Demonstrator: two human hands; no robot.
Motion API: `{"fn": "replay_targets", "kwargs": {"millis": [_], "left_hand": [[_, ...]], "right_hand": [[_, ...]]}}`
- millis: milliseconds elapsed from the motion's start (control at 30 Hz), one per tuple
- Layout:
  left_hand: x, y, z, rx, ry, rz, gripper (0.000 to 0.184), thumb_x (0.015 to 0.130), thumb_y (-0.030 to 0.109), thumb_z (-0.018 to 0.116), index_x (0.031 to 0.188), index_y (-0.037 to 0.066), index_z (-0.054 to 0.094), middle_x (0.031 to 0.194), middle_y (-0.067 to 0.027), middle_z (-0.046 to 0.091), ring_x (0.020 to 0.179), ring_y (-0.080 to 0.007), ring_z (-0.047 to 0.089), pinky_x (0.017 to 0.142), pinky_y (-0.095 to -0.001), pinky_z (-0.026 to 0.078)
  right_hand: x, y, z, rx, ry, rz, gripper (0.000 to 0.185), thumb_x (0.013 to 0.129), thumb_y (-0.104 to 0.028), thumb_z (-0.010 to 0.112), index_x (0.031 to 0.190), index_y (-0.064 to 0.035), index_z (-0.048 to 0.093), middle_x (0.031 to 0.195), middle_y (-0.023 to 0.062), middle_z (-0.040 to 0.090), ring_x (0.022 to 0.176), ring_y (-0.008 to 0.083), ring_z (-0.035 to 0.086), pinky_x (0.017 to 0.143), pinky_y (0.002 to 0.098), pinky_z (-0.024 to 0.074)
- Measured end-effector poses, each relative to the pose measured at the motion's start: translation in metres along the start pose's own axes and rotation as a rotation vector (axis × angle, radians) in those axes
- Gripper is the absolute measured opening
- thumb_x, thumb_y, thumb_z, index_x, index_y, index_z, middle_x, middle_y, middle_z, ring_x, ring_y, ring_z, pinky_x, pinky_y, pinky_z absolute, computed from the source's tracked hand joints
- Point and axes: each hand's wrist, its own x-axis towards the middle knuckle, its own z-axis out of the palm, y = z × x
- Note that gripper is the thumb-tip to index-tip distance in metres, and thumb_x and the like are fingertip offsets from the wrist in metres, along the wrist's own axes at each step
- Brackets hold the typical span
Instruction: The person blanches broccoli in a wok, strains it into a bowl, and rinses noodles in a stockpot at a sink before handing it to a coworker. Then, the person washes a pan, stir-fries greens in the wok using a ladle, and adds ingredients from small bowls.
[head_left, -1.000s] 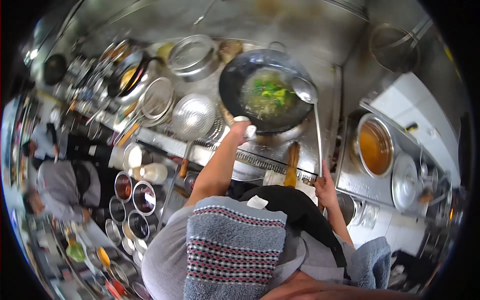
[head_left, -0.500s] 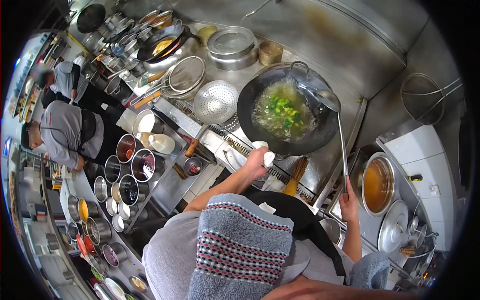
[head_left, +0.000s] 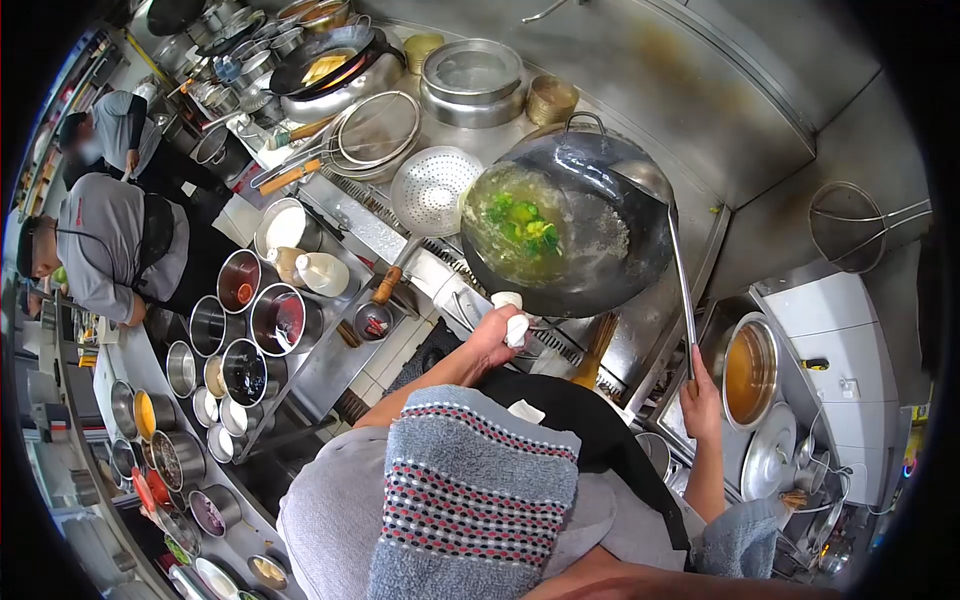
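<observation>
My left hand [head_left: 492,338] is closed around a folded white cloth [head_left: 516,330] at the near side of a large black wok [head_left: 610,285]; whatever grip lies under the cloth is hidden. The wok tilts to the left, and green vegetable pieces [head_left: 525,228], which look like broccoli, sit in clear liquid pooled on that side. With my right hand [head_left: 700,395] I grip the end of a long-handled metal ladle [head_left: 684,285]. Its bowl is over the wok's far right wall, away from the vegetables. A perforated strainer [head_left: 436,190] stands just left of the wok's rim.
Wire skimmers [head_left: 378,130] lie left of the strainer. A steel basin of brown liquid [head_left: 750,370] stands at right. Several pots of ingredients [head_left: 245,372] line the left counter. A bamboo brush [head_left: 597,352] lies below the wok. Two people [head_left: 125,235] work at far left.
The wok has tipped leftward, and its liquid and vegetables have shifted to the left side. My left hand has moved slightly left and down. The ladle's bowl is now clear of the liquid.
</observation>
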Motion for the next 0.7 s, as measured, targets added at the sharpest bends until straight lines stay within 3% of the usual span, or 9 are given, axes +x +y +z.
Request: {"fn": "replay_targets", "kwargs": {"millis": [100, 233, 300, 333, 400, 533, 600, 633, 700], "left_hand": [[0.001, 0.004, -0.008, 0.004, -0.042, -0.021, 0.011, 0.085, 0.011, 0.051, 0.095, 0.008, 0.048, 0.08, -0.0106, 0.059, 0.057, -0.0193, 0.052, 0.048, -0.0304, 0.043], [0.001, 0.007, -0.009, 0.062, -0.035, -0.033, 0.009, 0.086, 0.013, 0.052, 0.094, 0.009, 0.049, 0.077, -0.0088, 0.058, 0.055, -0.0188, 0.052, 0.046, -0.0296, 0.042], [0.0, 0.012, -0.009, 0.09, -0.046, -0.047, 0.008, 0.087, 0.014, 0.052, 0.092, 0.009, 0.049, 0.075, -0.0077, 0.057, 0.054, -0.0183, 0.052, 0.045, -0.0297, 0.041], [0.0, 0.014, -0.009, 0.122, -0.055, -0.058, 0.007, 0.087, 0.015, 0.052, 0.091, 0.009, 0.05, 0.073, -0.0067, 0.057, 0.053, -0.0179, 0.052, 0.045, -0.0297, 0.041], [0.001, 0.017, -0.011, 0.106, -0.08, -0.074, 0.007, 0.088, 0.017, 0.052, 0.09, 0.01, 0.05, 0.07, -0.005, 0.056, 0.052, -0.0173, 0.051, 0.044, -0.0291, 0.04], [-0.001, 0.027, -0.021, 0.034, -0.175, -0.176, 0.008, 0.088, 0.017, 0.054, 0.085, 0.01, 0.052, 0.068, -0.0051, 0.056, 0.052, -0.0166, 0.054, 0.042, -0.0298, 0.041], [-0.01, 0.034, -0.015, 0.045, -0.193, -0.226, 0.009, 0.089, 0.019, 0.053, 0.085, 0.01, 0.052, 0.069, -0.0059, 0.056, 0.052, -0.0159, 0.053, 0.042, -0.0286, 0.04], [-0.014, 0.037, -0.012, 0.057, -0.201, -0.265, 0.01, 0.09, 0.02, 0.052, 0.085, 0.01, 0.051, 0.069, -0.0066, 0.056, 0.051, -0.0152, 0.052, 0.041, -0.0274, 0.039], [-0.012, 0.04, -0.017, 0.048, -0.225, -0.295, 0.012, 0.09, 0.021, 0.052, 0.089, 0.009, 0.05, 0.075, -0.0096, 0.054, 0.053, -0.0145, 0.05, 0.042, -0.0265, 0.038]], "right_hand": [[0.001, -0.019, -0.008, -0.009, -0.096, 0.133, 0.08, 0.075, 0.008, 0.055, 0.148, -0.0143, 0.033, 0.098, 0.0184, 0.06, 0.077, 0.0316, 0.054, 0.081, 0.036, 0.0471], [-0.005, -0.024, -0.008, 0.037, -0.078, 0.119, 0.08, 0.075, 0.007, 0.055, 0.149, -0.0129, 0.032, 0.095, 0.0189, 0.06, 0.076, 0.0314, 0.053, 0.079, 0.0364, 0.0471], [-0.009, -0.031, -0.011, 0.004, -0.104, 0.168, 0.075, 0.079, 0.004, 0.052, 0.149, -0.0147, 0.032, 0.117, 0.0231, 0.059, 0.092, 0.0322, 0.059, 0.087, 0.0358, 0.0453], [-0.011, -0.034, -0.014, -0.007, -0.105, 0.169, 0.075, 0.079, 0.004, 0.052, 0.149, -0.0147, 0.032, 0.117, 0.0231, 0.059, 0.092, 0.0322, 0.059, 0.087, 0.0358, 0.0453], [-0.016, -0.04, -0.018, -0.047, -0.095, 0.194, 0.076, 0.078, 0.004, 0.053, 0.149, -0.0146, 0.032, 0.107, 0.0207, 0.06, 0.079, 0.0293, 0.055, 0.081, 0.0348, 0.0464], [-0.028, -0.053, -0.029, -0.203, -0.077, 0.186, 0.079, 0.077, 0.005, 0.055, 0.149, -0.0145, 0.032, 0.097, 0.0185, 0.06, 0.071, 0.0274, 0.052, 0.076, 0.0345, 0.0472], [-0.026, -0.079, -0.05, -0.191, -0.141, 0.328, 0.08, 0.075, 0.006, 0.057, 0.148, -0.0157, 0.034, 0.08, 0.0146, 0.051, 0.067, 0.028, 0.05, 0.071, 0.0372, 0.0464], [-0.028, -0.069, -0.054, -0.235, -0.084, 0.154, 0.081, 0.074, 0.009, 0.056, 0.147, -0.0173, 0.035, 0.083, 0.0148, 0.053, 0.068, 0.0295, 0.052, 0.069, 0.0391, 0.0467], [-0.027, -0.08, -0.067, -0.298, -0.085, 0.105, 0.081, 0.073, 0.009, 0.057, 0.147, -0.017, 0.036, 0.083, 0.0152, 0.053, 0.069, 0.0312, 0.054, 0.069, 0.0405, 0.0468]]}}
